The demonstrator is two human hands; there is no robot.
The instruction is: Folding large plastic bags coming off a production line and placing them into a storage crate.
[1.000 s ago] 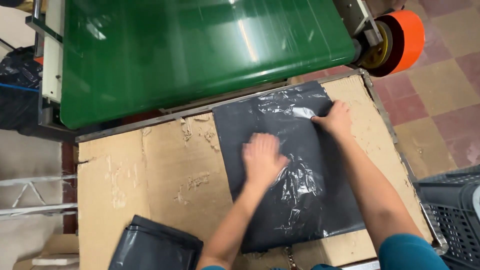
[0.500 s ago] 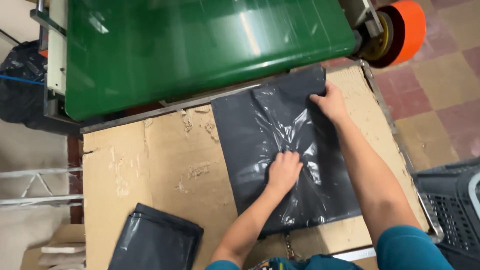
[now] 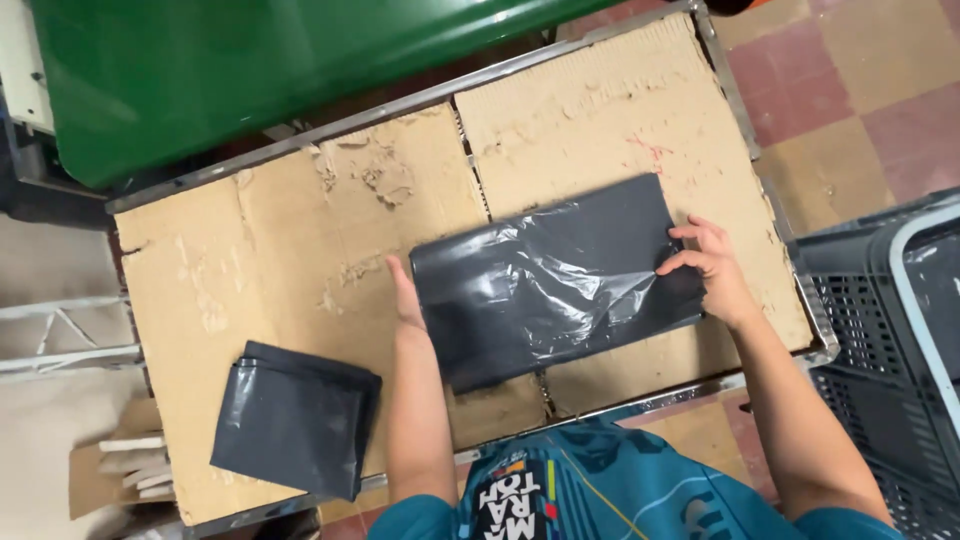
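nearest, at 6 o'clock: teal shirt (image 3: pixel 600 490), both forearms reaching up from it.

7–8 o'clock: stack of folded dark bags (image 3: pixel 295 418) lying flat on the cardboard-covered surface (image 3: pixel 250 260), well apart from the hands.

centre: dark grey plastic bag (image 3: pixel 555 278), now a shorter rectangle lying crosswise. half a second ago it was a longer sheet running up toward the green machine, left hand pressed on its middle, right hand at its far corner. judgement: one fold made since then, the piece is nearer the shape of the stacked ones.

left hand (image 3: pixel 405 292): flat on edge against the bag's 9 o'clock side, fingers straight and together, gripping nothing.

right hand (image 3: pixel 712 268): at the bag's 3 o'clock end, fingers (image 3: pixel 680 263) curled and pinching the edge.

3–4 o'clock: dark slatted crate (image 3: pixel 885 330) just beside the surface.

far, 11–12 o'clock: green belt (image 3: pixel 250 70) of the machine, beyond the metal rim; bag no longer touching it.
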